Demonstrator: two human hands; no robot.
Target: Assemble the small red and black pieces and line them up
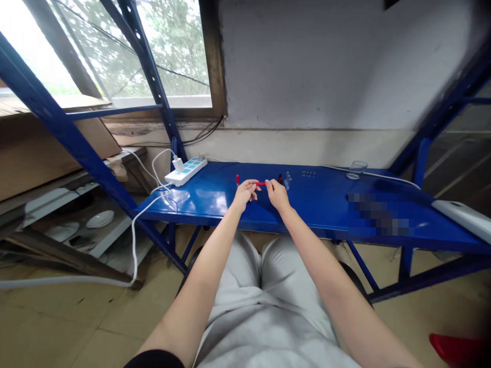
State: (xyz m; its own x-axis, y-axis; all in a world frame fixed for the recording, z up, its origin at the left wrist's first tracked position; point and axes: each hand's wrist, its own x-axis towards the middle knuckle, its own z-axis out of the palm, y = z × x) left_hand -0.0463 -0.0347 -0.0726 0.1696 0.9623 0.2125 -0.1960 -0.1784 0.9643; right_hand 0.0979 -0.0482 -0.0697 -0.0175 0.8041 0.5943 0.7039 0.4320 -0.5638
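Note:
Above the blue table (215, 199) my two hands meet over a slim red pen-like stick (261, 184). Its left end is pinched by my left hand (246, 191), its right end by my right hand (276, 194). Just left of my left hand stands a small red piece (237, 180) with a paler lower part. Behind my right hand a small black-and-red piece (280, 179) shows in part. Beside it is a cluster of small clear pieces (287, 180), and farther right sit several tiny clear pieces (308, 174). Details of the stick are too small to tell.
A white power strip (186, 171) with a plugged-in charger lies at the table's left. Toward the right are a clear glass (356, 169), a blurred-out dark object (378, 214) and a white device (462, 217). Blue frame posts (148, 66) rise at both sides.

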